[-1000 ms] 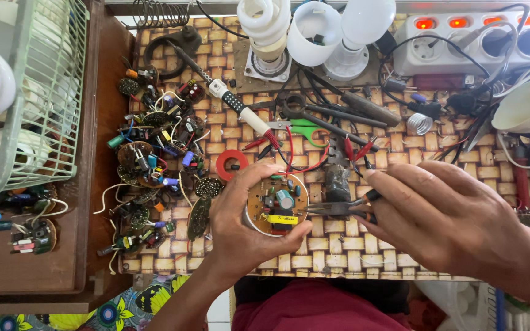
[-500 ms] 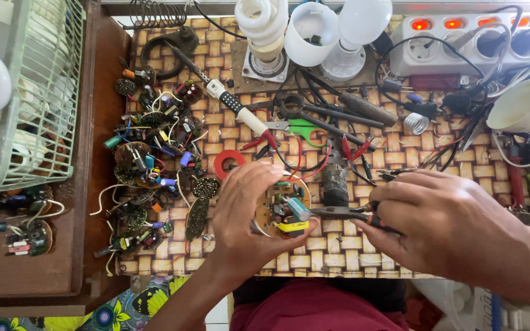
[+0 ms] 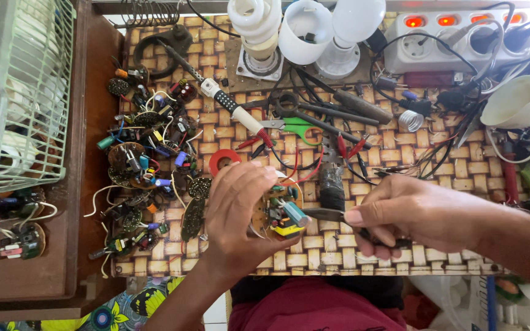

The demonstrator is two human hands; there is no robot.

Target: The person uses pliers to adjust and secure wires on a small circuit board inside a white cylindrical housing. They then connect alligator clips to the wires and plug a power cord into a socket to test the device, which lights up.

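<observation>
The left hand (image 3: 237,220) cups a small round circuit board (image 3: 277,211), its fingers curled around the board's left edge and the thumb beneath, so the board sits tilted with its parts facing up. A blue cylinder-shaped capacitor and a yellow block stand on the board, just right of the left fingertips. The right hand (image 3: 412,214) is wrapped tight around the handles of a pair of pliers (image 3: 332,214), fingers folded over them; the thin metal tip points left from the right thumb and touches the board's right edge beside the blue capacitor. Both hands hover just above the woven tabletop (image 3: 449,184). Just beyond the left fingers lies a red ring of tape (image 3: 223,160). To the left of the left knuckles is a heap of spare circuit boards (image 3: 145,165) with tangled wires. Past the right fingers, farther up, lie green-handled scissors (image 3: 292,127) and a white power strip (image 3: 455,40) with lit red switches.
</observation>
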